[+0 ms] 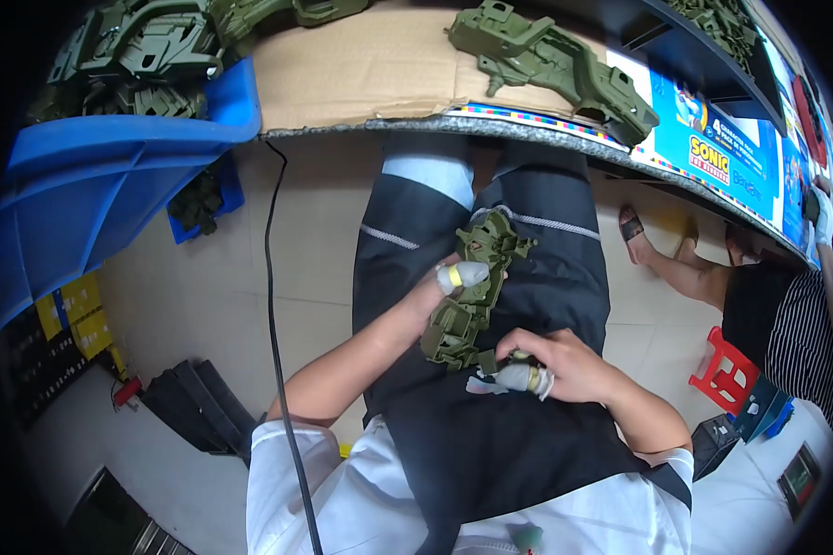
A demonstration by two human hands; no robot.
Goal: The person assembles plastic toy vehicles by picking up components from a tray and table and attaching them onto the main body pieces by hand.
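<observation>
across the top of the frame ran a workbench [528,129] with a speckled edge, covered by a flattened sheet of brown cardboard [361,65]. in the upper left corner stood a large blue plastic bin [93,176], heaped with olive-green moulded plastic parts [139,51]. one long olive-green moulded part [555,65] lay on the bench at upper centre-right. a black cable [273,305] hung from the bench edge down the left of centre. at the right edge sat another person in a striped top [801,324], beside a small red plastic stool [727,370].

in the middle of the frame, over the dark apron on the person's lap, sat the olive-green plastic frame piece [472,296], lying lengthwise and tilted. the left hand [440,287] was clamped on its upper middle, the thumb wrapped in pale tape pressing across the piece. the right hand [555,363] was curled closed at its lower end, taped fingertips pinching the bottom edge. the two hands were apart, one at each end.
</observation>
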